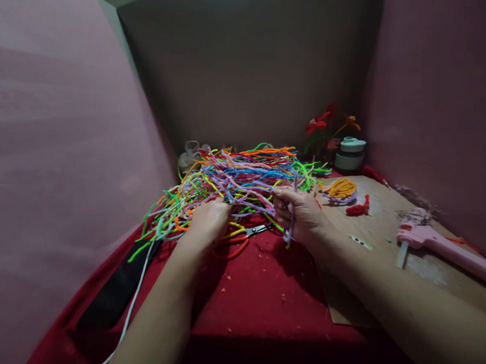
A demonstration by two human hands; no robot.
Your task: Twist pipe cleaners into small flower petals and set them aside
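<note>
A large tangled heap of many-coloured pipe cleaners (243, 174) covers the far part of the red cloth. My right hand (296, 210) is at the heap's right front, its fingers pinched on a purple pipe cleaner (292, 223) that stands roughly upright. My left hand (210, 221) is closed at the front edge of the heap, back towards me. Its fingertips are hidden, so what it grips cannot be made out. Between the hands, scissors (258, 230) with red and yellow on their handles lie partly under the pipe cleaners.
On the right, a brown board (383, 212) bears a pink glue gun (448, 250), a coiled orange bundle (341, 188) and a red fuzzy piece (359, 207). Behind stand a teal-lidded container (350, 154) and red flowers (318, 123). A black flat object (115, 292) and white cable (135, 299) lie left.
</note>
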